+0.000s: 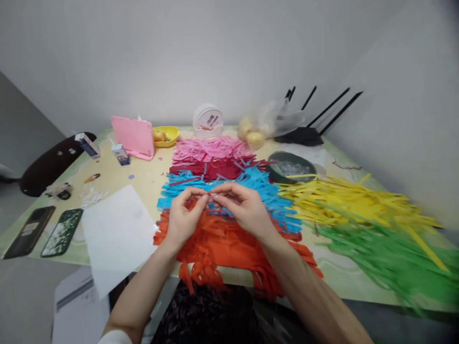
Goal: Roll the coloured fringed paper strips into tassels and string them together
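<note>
My left hand (186, 215) and my right hand (244, 206) meet fingertip to fingertip above the middle of the table, both closed in a pinch. A small reddish bit shows between the fingertips, too small to name. Beneath my hands lies orange fringed paper (233, 243), its strips hanging over the table's front edge. Just beyond it is blue fringed paper (258, 184). Farther back come dark red fringed paper (222, 168) and pink fringed paper (215, 149).
Yellow (351, 200) and green fringed paper (390, 258) lie at right, near a dark bowl (292, 165). White paper (116, 239) and two phones (62, 232) lie left. Behind stand a pink tablet case (133, 137), a yellow fruit dish (171, 136) and a blurred plastic bag (272, 124).
</note>
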